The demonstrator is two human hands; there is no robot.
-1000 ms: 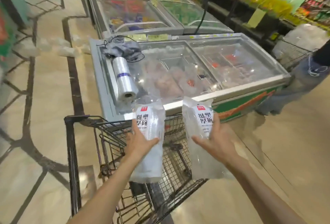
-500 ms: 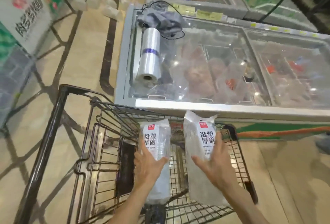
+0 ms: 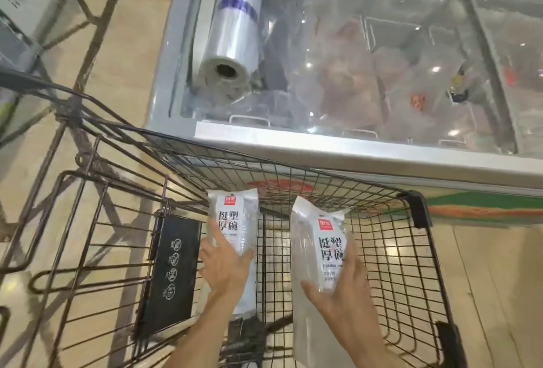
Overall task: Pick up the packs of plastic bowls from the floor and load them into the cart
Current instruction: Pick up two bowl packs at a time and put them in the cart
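Left hand point(image 3: 224, 269): wrapped around the left pack point(image 3: 235, 222), kept upright to drop inside the cart point(image 3: 411, 265)
Right hand point(image 3: 338, 288): cradles the right pack point(image 3: 321, 250) from below, over the basket
Cart: parked against the freezer point(image 3: 338, 144), so it likely stays put

The cart point(image 3: 411, 265) stands directly before the freezer point(image 3: 293, 144), its far rim close against the freezer's front. Over the cart's basket, the left hand point(image 3: 224, 272) holds the left pack point(image 3: 235, 220) and the right hand point(image 3: 342, 291) holds the right pack point(image 3: 320, 250), side by side and apart. The child seat flap point(image 3: 169, 273) lies left of the left pack. A bag roll point(image 3: 232, 27) lies on the freezer's lid, at its left end, behind the cart.
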